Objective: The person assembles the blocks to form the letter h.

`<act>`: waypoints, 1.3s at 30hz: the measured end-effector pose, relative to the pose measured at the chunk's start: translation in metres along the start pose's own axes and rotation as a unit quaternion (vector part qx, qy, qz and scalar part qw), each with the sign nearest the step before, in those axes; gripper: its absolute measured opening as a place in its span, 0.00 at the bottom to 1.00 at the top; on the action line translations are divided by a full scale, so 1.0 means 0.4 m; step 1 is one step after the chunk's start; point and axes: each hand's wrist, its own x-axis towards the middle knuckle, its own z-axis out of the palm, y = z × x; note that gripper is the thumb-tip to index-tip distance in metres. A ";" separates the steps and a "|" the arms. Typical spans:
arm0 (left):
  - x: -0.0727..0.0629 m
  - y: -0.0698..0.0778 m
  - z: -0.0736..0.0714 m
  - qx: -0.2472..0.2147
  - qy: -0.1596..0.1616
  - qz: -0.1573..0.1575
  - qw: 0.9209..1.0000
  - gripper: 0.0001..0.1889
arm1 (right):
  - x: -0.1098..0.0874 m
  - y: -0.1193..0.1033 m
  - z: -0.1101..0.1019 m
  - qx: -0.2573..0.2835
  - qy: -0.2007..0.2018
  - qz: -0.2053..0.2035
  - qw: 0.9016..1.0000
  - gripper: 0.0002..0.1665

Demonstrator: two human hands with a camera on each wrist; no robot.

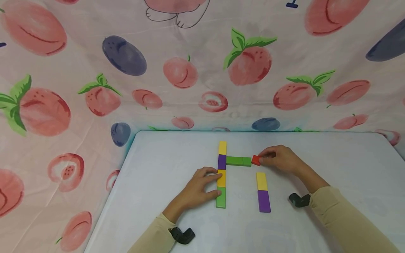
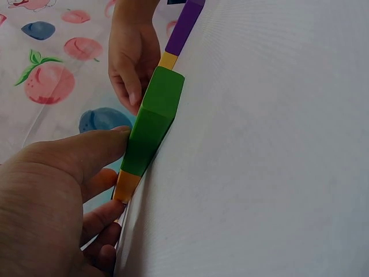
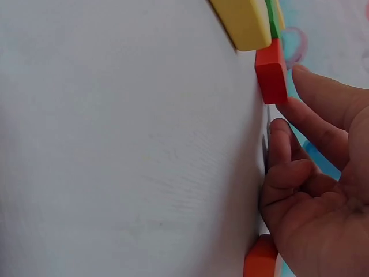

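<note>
A column of blocks runs away from the person in the head view: a green block [image 1: 220, 198] nearest, then a yellow block [image 1: 221, 180], a purple block [image 1: 222, 162] and a far yellow block [image 1: 223, 147]. My left hand [image 1: 199, 188] lies along its left side, thumb on the green block and a fingertip on the yellow one. Two green blocks [image 1: 235, 161] branch right from the purple block. At their right end sits a small red block [image 1: 255, 160], slightly tilted. Thumb and index finger of my right hand [image 1: 281, 160] pinch its right side.
Nearer the person, a yellow block [image 1: 261, 181] and a purple block [image 1: 264, 201] stand end to end. An orange-red block [image 3: 261, 258] shows below the right hand in the right wrist view. The white table [image 1: 158, 154] meets a fruit-patterned cloth [image 1: 193, 42] at its back edge.
</note>
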 end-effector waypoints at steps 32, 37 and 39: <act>0.000 -0.002 -0.002 0.003 -0.001 0.001 1.000 0.29 | -0.087 0.124 -0.132 -0.074 -0.016 0.054 0.996 0.31; 0.000 -0.002 0.000 0.001 0.000 0.002 1.000 0.29 | -0.090 0.132 -0.130 -0.075 -0.004 0.037 0.996 0.29; 0.001 -0.002 0.000 0.001 0.000 0.003 1.000 0.29 | -0.091 0.134 -0.128 -0.074 0.005 0.027 0.997 0.26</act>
